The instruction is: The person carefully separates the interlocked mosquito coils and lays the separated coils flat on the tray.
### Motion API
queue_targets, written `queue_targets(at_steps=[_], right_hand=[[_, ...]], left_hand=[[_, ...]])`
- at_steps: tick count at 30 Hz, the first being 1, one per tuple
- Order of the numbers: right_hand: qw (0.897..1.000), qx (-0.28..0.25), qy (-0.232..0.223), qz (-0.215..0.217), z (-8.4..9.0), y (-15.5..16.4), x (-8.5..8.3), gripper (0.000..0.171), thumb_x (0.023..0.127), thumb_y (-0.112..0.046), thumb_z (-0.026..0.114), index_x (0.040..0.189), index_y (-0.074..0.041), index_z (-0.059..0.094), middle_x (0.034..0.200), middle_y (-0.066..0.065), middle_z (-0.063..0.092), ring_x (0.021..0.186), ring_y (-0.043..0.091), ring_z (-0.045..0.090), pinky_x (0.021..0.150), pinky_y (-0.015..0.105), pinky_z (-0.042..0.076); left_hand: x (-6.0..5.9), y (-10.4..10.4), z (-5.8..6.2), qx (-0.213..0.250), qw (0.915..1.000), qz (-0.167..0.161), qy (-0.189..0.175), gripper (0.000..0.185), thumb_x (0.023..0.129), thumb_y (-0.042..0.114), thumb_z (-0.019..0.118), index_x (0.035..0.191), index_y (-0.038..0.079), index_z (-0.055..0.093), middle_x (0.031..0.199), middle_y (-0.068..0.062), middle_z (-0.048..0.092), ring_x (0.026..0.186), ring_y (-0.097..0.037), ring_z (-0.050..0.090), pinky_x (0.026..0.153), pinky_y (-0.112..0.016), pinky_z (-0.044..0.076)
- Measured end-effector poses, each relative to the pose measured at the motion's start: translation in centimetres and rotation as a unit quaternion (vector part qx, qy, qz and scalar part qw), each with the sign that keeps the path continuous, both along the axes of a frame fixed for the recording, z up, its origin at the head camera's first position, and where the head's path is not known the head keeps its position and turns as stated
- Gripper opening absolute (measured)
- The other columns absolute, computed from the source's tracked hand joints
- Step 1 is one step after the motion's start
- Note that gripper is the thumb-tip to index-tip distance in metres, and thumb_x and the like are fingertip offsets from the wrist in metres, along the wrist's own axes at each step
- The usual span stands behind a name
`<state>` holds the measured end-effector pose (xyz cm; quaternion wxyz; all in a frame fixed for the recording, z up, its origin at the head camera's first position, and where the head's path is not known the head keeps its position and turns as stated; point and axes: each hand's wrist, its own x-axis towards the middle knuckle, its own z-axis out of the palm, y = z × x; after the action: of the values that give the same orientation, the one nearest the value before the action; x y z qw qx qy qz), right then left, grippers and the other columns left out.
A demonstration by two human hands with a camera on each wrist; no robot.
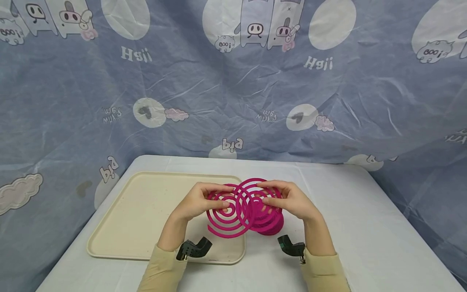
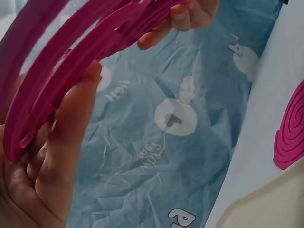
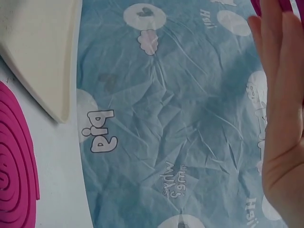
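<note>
Both hands hold a pair of interlocked pink spiral coils (image 1: 240, 209) above the table's near middle. One spiral (image 1: 222, 225) leans flat toward the left, and the other (image 1: 248, 190) stands more upright. My left hand (image 1: 198, 202) grips the left spiral, and its thumb and fingers (image 2: 71, 118) curl round the pink rings (image 2: 57, 71). My right hand (image 1: 292, 200) pinches the coils from the right, its fingertips (image 2: 190, 14) on the rim. In the right wrist view the right hand (image 3: 282, 123) fills the right edge.
A small stack of pink coils (image 1: 270, 228) lies on the white table (image 1: 365, 227) under the right hand, seen also as pink coils (image 3: 14, 171). A cream tray (image 1: 146, 211) sits at the left. A blue printed cloth (image 1: 233, 89) hangs behind.
</note>
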<state>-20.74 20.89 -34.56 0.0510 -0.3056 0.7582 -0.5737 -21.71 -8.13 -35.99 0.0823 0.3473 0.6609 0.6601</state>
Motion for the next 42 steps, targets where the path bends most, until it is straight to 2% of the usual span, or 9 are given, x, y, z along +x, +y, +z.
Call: queue_targets(at_steps=[9,16,20,23,27,30,36,39,42], right_hand=[[0.997,-0.043,0.025,-0.062,-0.1,-1.0,-0.2,0.042,0.086,0.001,0.064,0.126,0.008,0.054,0.079,0.015,0.067,0.064,0.02,0.067,0.053,0.037,0.055],[0.985,-0.115,0.012,-0.128,0.0,-2.0,0.0,0.042,0.085,0.002,0.065,0.126,0.008,0.054,0.082,0.004,0.066,0.066,0.015,0.066,0.059,0.028,0.056],[0.965,-0.201,0.019,-0.168,-0.1,-3.1,0.0,0.042,0.086,0.005,0.063,0.126,0.011,0.052,0.087,0.003,0.067,0.07,0.013,0.068,0.062,0.027,0.056],[0.941,-0.264,0.034,-0.208,-0.3,-4.3,0.1,0.042,0.085,0.007,0.063,0.125,0.01,0.053,0.091,0.003,0.068,0.073,0.013,0.069,0.065,0.029,0.056],[0.921,-0.297,0.054,-0.245,-0.5,-5.3,0.3,0.04,0.085,0.006,0.064,0.124,0.008,0.055,0.089,0.003,0.068,0.076,0.013,0.069,0.065,0.028,0.056],[0.939,-0.264,0.057,-0.212,-0.3,-4.3,0.2,0.039,0.085,0.008,0.062,0.123,0.011,0.053,0.091,0.004,0.065,0.076,0.014,0.069,0.065,0.027,0.056],[0.993,-0.097,0.044,-0.049,0.3,-0.5,0.2,0.034,0.084,0.009,0.062,0.117,0.011,0.054,0.107,0.013,0.059,0.07,0.02,0.067,0.059,0.033,0.057],[0.999,-0.03,0.026,0.019,0.3,0.4,0.2,0.035,0.083,0.008,0.064,0.118,0.009,0.057,0.109,0.019,0.06,0.067,0.025,0.067,0.057,0.039,0.057],[0.999,0.001,0.021,0.038,0.3,0.5,0.2,0.038,0.083,0.005,0.066,0.12,0.006,0.058,0.108,0.021,0.061,0.065,0.025,0.067,0.055,0.038,0.056]], left_hand=[[0.0,0.3,0.2,0.041,0.9958,0.081,0.004,0.041,0.079,-0.004,0.071,0.118,-0.009,0.06,0.119,-0.022,0.06,0.092,-0.02,0.065,0.073,-0.029,0.056],[0.2,0.9,0.2,0.108,0.9831,0.146,-0.021,0.041,0.08,-0.002,0.071,0.118,-0.008,0.06,0.107,-0.019,0.065,0.086,-0.022,0.067,0.073,-0.032,0.056],[0.3,1.9,0.0,0.18,0.9602,0.213,-0.015,0.04,0.08,-0.002,0.071,0.119,-0.006,0.061,0.108,-0.017,0.065,0.088,-0.024,0.067,0.075,-0.034,0.055],[0.4,3.0,-0.2,0.247,0.9305,0.271,-0.007,0.04,0.08,-0.002,0.071,0.119,-0.005,0.062,0.109,-0.019,0.064,0.086,-0.024,0.069,0.076,-0.035,0.054],[0.6,4.2,-0.4,0.308,0.9034,0.298,-0.014,0.039,0.082,0.001,0.071,0.119,-0.003,0.062,0.109,-0.02,0.062,0.084,-0.026,0.069,0.077,-0.036,0.053],[0.5,3.9,-0.3,0.283,0.9199,0.27,-0.018,0.039,0.082,0.003,0.071,0.12,-0.003,0.062,0.109,-0.019,0.063,0.082,-0.027,0.069,0.079,-0.036,0.053],[0.1,1.1,-0.1,0.092,0.9864,0.136,0.006,0.037,0.08,-0.002,0.071,0.116,-0.006,0.063,0.105,-0.016,0.065,0.077,-0.016,0.067,0.07,-0.028,0.056],[0.0,0.2,-0.1,0.008,0.9977,0.059,0.033,0.034,0.079,-0.003,0.071,0.113,-0.007,0.064,0.098,-0.018,0.067,0.072,-0.013,0.065,0.064,-0.026,0.056],[0.0,-0.1,-0.2,-0.017,0.9983,0.031,0.047,0.033,0.079,-0.003,0.071,0.112,-0.007,0.065,0.094,-0.018,0.067,0.072,-0.013,0.064,0.064,-0.026,0.056]])
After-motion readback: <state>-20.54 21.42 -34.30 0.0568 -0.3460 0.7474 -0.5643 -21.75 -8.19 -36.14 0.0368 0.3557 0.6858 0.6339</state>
